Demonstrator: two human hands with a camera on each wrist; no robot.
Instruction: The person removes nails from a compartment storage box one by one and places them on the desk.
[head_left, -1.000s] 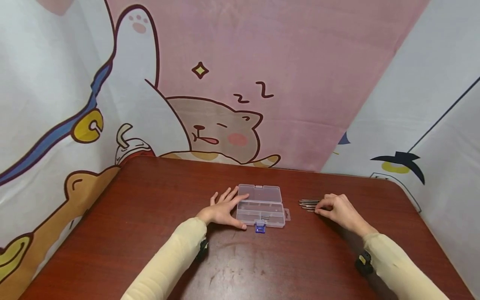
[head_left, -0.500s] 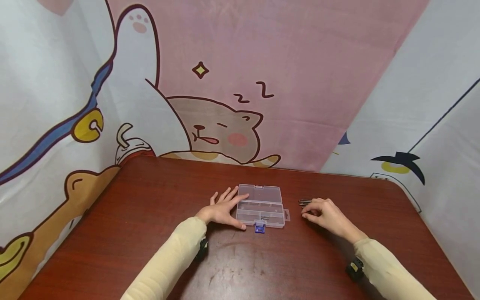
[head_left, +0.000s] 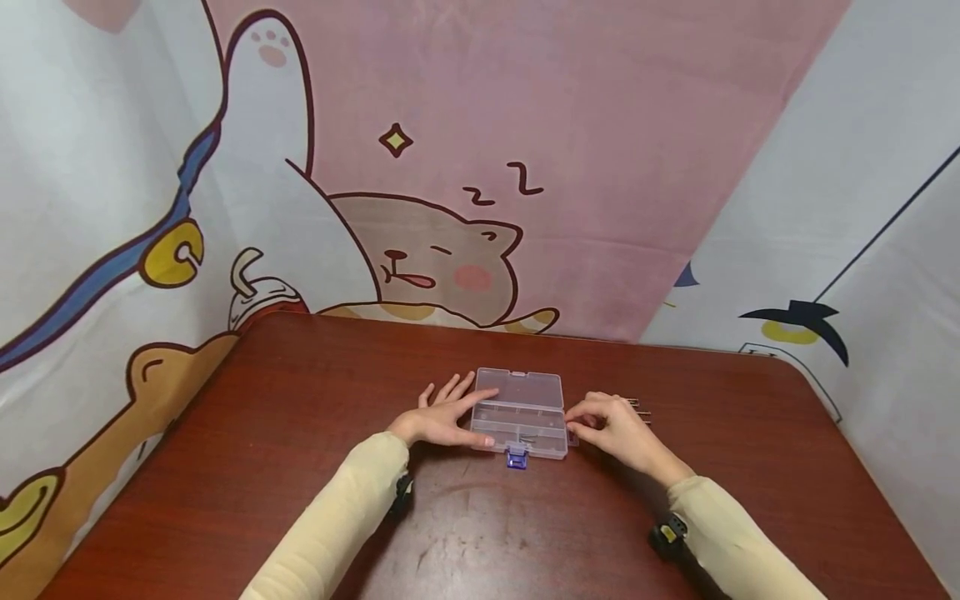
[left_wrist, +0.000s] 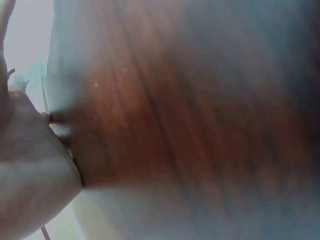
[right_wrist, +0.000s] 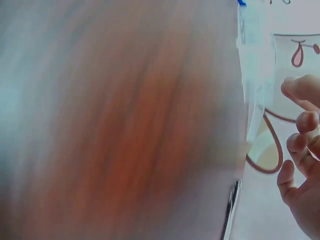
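A clear plastic compartment box (head_left: 519, 389) lies on the table with its lid raised and its blue latch (head_left: 517, 457) facing me. Several small metal pieces (head_left: 528, 439) lie in a front compartment. My left hand (head_left: 442, 423) rests against the box's left side, fingers spread and thumb at the front corner. At the box's right edge, by its hanging tab, is my right hand (head_left: 618, 425) with thumb and fingers bent close together. Whatever may be between those fingertips is too small or hidden to see. Thin metal rods (head_left: 647, 413) lie partly hidden behind the right hand.
The dark red wooden table (head_left: 330, 375) has rounded far corners. Behind it and along both sides hangs a cartoon-printed cloth (head_left: 600, 167). A small black device (head_left: 667, 537) is strapped to my right wrist.
My right hand has moved left from the metal rods to the right edge of the box, uncovering the rods' right ends. The left hand stays at the box with only a slight thumb shift.
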